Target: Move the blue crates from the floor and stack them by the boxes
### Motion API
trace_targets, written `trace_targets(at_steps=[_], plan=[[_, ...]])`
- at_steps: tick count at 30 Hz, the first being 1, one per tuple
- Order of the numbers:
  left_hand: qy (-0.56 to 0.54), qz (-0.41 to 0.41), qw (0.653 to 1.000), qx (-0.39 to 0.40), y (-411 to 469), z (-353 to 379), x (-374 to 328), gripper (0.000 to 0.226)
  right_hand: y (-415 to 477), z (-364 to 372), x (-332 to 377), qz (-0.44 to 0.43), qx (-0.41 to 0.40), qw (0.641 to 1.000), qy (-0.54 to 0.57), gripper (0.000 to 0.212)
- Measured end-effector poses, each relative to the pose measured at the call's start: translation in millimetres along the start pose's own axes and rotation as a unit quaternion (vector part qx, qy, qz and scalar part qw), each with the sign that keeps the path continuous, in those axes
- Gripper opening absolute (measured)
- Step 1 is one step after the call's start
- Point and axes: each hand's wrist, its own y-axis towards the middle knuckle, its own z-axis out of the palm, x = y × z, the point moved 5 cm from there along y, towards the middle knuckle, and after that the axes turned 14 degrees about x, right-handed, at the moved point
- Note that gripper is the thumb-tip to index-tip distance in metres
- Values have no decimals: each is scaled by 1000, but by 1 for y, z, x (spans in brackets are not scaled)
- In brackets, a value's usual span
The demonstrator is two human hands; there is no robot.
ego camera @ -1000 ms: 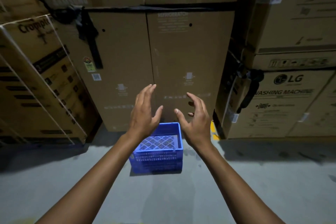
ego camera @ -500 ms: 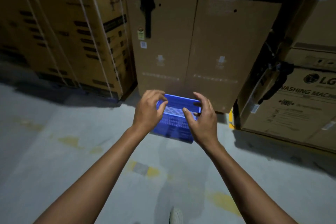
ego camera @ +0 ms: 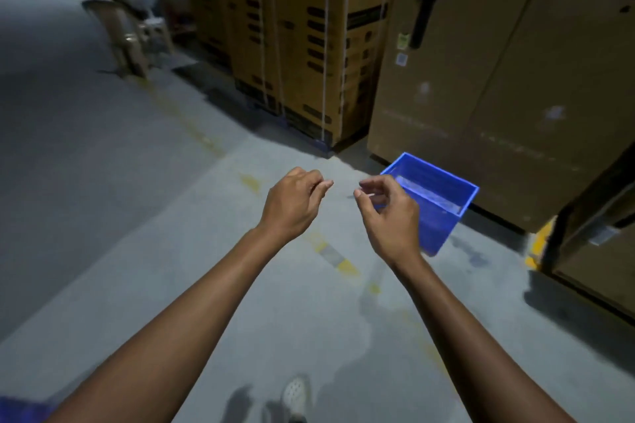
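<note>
A blue plastic crate [ego camera: 443, 206] stands on the grey floor right against the foot of a tall cardboard box [ego camera: 498, 79]. My right hand [ego camera: 390, 216] hovers in front of the crate's left part and hides it; its fingers are loosely curled and hold nothing. My left hand [ego camera: 292, 204] is further left over bare floor, also loosely curled and holding nothing. Neither hand touches the crate.
Strapped printed cartons [ego camera: 309, 45] stand left of the tall box, and more boxes [ego camera: 601, 233] at the right edge. A metal frame object [ego camera: 120, 34] stands at far left. A blue shape [ego camera: 20, 409] shows at the bottom left corner. My shoe [ego camera: 295, 395] is below.
The view has swung left, so the crate now lies to the right. Both hands have come off the crate and their fingers have curled in.
</note>
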Motion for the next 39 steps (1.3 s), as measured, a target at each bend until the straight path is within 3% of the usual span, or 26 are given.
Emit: trace_targets(at_steps=[11,19,24,31,35,39], plan=[[26,-170,985,-26,-232,-55,23,57,-146,108,54,-17,160,981,109,17],[-1,-299,951,-72,-407,-130,88,22,-229,236,137,-37,267,954,134,15],[9,-358,929,-96,-551,-194,142,13,-304,345,206,-40,318,936,146,14],[35,-459,875,-148,-736,-284,215,25,-416,478,289,-59,406,900,148,22],[49,-511,843,-158,-779,-309,246,10,-433,521,317,-68,407,900,137,31],[47,-543,822,-164,-805,-322,285,26,-433,564,326,-72,417,898,119,24]])
